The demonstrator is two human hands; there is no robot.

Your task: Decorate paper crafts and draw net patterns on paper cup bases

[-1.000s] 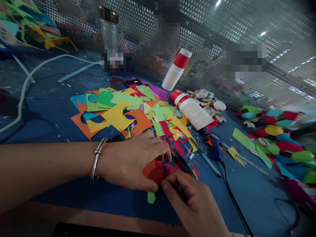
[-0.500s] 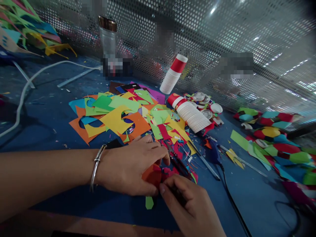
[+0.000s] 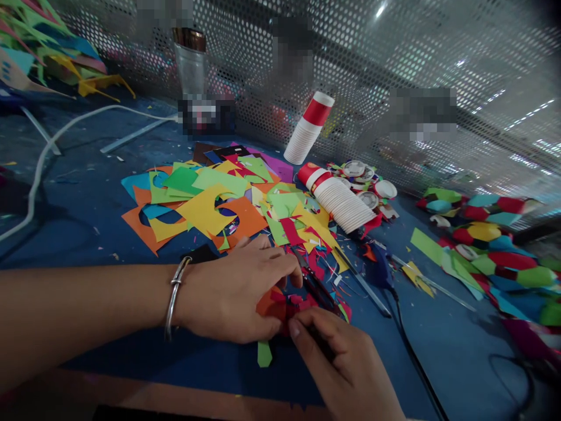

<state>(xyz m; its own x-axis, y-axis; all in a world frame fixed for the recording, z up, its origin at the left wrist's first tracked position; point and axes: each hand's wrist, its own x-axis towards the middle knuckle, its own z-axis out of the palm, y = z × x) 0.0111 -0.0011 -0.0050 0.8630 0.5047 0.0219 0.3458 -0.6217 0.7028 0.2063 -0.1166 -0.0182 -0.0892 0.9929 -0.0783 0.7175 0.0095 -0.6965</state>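
Note:
Reaching in from the left, my left hand (image 3: 241,292) wears a silver bangle (image 3: 176,286). Its thumb presses against an orange paper piece (image 3: 266,303) with a red part, beneath the curled fingers. My right hand (image 3: 342,356) is at the front edge with thumb and forefinger pinched at the dark red edge (image 3: 286,325) of the paperwork; its other fingers are folded under and partly hidden. A small green paper piece (image 3: 264,354) sticks out below my left thumb. Scissors (image 3: 322,287) with dark handles lie just beyond my hands, among red scraps.
A pile of coloured paper offcuts (image 3: 205,204) spreads behind my hands. Stacked paper cups (image 3: 339,202) lie beside it; another stack (image 3: 307,128) leans against the perforated metal panel (image 3: 350,64). A blue glue gun (image 3: 380,269) with a black cord and colourful paper balls (image 3: 508,263) are on the right.
My right fingertips have shifted slightly right, away from my left thumb. The orange piece has turned or moved a little rightward under my left hand, which stays nearly in place.

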